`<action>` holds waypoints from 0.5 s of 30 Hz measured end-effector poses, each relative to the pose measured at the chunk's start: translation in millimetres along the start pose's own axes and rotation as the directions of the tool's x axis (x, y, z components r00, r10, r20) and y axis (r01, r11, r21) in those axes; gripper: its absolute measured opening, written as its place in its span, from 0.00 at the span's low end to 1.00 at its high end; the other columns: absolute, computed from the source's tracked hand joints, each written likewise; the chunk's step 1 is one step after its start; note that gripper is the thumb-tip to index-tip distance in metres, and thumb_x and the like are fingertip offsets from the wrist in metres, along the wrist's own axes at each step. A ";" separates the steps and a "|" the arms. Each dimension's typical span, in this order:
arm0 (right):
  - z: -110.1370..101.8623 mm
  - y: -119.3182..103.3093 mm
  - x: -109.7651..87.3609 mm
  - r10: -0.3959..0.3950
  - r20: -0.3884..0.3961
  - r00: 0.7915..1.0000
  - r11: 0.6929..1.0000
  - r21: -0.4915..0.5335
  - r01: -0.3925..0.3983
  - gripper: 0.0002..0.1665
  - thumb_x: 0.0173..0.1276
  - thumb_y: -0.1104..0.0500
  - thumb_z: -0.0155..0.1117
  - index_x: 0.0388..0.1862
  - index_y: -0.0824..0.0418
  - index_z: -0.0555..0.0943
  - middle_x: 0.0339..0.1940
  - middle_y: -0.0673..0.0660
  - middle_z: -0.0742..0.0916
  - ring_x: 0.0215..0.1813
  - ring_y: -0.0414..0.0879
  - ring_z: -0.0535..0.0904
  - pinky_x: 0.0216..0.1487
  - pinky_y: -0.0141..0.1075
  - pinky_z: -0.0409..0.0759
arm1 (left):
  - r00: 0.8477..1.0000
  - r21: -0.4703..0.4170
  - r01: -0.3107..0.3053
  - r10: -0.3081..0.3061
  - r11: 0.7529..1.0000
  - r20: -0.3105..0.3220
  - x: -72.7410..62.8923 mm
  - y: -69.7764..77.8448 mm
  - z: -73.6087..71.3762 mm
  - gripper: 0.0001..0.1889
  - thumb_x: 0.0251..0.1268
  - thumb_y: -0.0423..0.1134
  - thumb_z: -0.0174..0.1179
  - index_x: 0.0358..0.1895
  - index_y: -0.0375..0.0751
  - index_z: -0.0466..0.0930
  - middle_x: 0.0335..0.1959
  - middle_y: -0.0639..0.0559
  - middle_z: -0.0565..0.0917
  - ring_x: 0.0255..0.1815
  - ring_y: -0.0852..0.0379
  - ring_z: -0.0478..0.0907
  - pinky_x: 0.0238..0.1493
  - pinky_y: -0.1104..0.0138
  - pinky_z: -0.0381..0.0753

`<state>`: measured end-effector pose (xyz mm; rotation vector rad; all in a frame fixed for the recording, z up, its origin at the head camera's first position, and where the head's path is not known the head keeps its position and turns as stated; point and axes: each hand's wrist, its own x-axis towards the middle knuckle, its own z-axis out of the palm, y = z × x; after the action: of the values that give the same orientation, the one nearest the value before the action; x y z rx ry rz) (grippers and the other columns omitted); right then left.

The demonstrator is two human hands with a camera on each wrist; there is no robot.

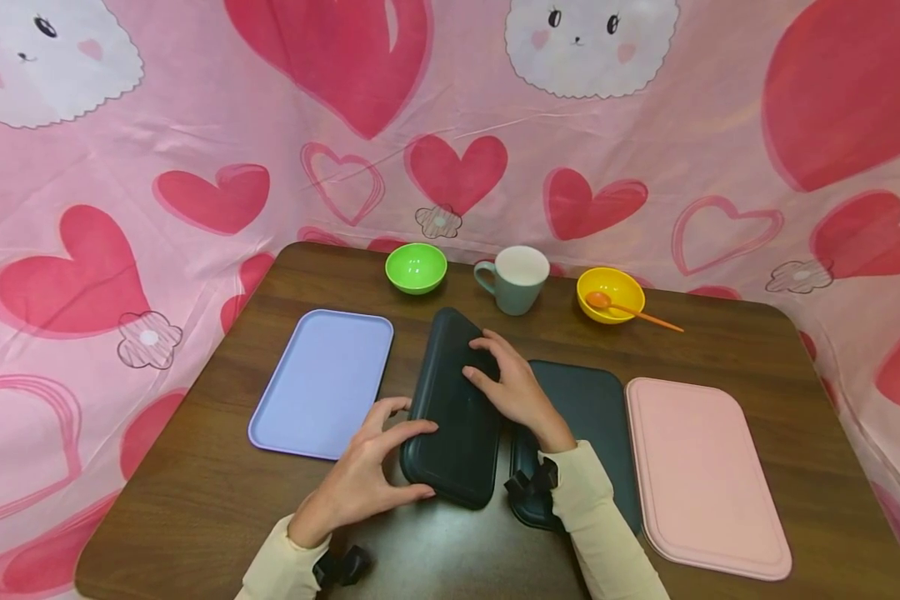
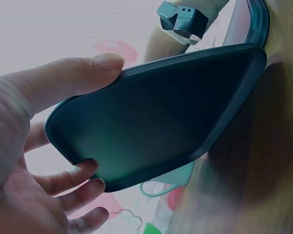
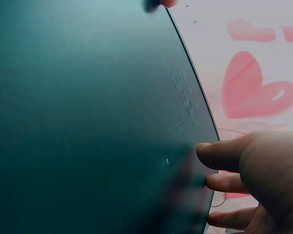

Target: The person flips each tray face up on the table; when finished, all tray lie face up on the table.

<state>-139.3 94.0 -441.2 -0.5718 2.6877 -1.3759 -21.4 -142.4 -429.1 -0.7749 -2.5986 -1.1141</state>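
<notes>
A dark green-black tray is held tilted above the table's middle, its raised rim showing in the left wrist view. My left hand grips its near left corner, thumb on one edge and fingers curled at the other. My right hand holds the far right edge, with fingertips on the rim in the right wrist view, where embossed marks show on the broad face. A second dark tray lies flat on the table, partly hidden under my right forearm.
A lavender tray lies at the left, a pink tray at the right. Along the back stand a green bowl, a grey-green mug and a yellow bowl with an orange spoon. A heart-patterned cloth hangs behind.
</notes>
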 end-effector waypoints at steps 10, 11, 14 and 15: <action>-2.7 -5.3 -1.2 -0.007 -0.020 1.000 1.000 0.026 0.008 0.27 0.71 0.52 0.65 0.66 0.58 0.74 0.78 0.65 0.68 0.77 0.63 0.66 0.72 0.62 0.66 | 0.999 -0.018 -0.014 0.014 1.000 0.029 6.4 10.3 -0.8 0.38 0.35 0.44 0.85 0.58 0.51 0.82 0.63 0.44 0.72 0.65 0.48 0.68 0.56 0.45 0.78; -3.0 -5.8 -1.3 -0.009 -0.021 1.000 0.999 0.032 0.009 0.27 0.71 0.52 0.65 0.66 0.58 0.74 0.78 0.65 0.68 0.77 0.63 0.66 0.72 0.61 0.67 | 0.999 -0.017 -0.016 0.016 1.000 0.029 6.7 11.0 -0.8 0.38 0.35 0.44 0.85 0.58 0.51 0.82 0.63 0.44 0.72 0.64 0.49 0.68 0.56 0.45 0.78; -4.0 -8.0 -2.0 -0.010 -0.018 1.000 0.999 0.042 0.011 0.27 0.71 0.52 0.65 0.66 0.58 0.74 0.78 0.65 0.68 0.77 0.63 0.66 0.71 0.60 0.69 | 0.999 -0.009 -0.028 0.029 1.000 0.027 7.1 12.5 -0.6 0.38 0.35 0.44 0.85 0.58 0.51 0.82 0.63 0.45 0.72 0.64 0.50 0.67 0.55 0.45 0.79; -4.4 -8.8 -2.3 -0.012 -0.017 1.000 0.999 0.044 0.013 0.27 0.71 0.53 0.65 0.66 0.58 0.74 0.78 0.65 0.67 0.77 0.63 0.66 0.71 0.59 0.70 | 0.999 -0.008 -0.033 0.034 0.999 0.026 7.3 12.9 -0.6 0.38 0.35 0.44 0.85 0.58 0.51 0.82 0.63 0.45 0.72 0.64 0.50 0.67 0.55 0.46 0.79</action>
<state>-135.5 93.5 -431.8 -0.5772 2.6635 -1.4456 -20.5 -132.6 -418.0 -0.8370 -2.5942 -1.1124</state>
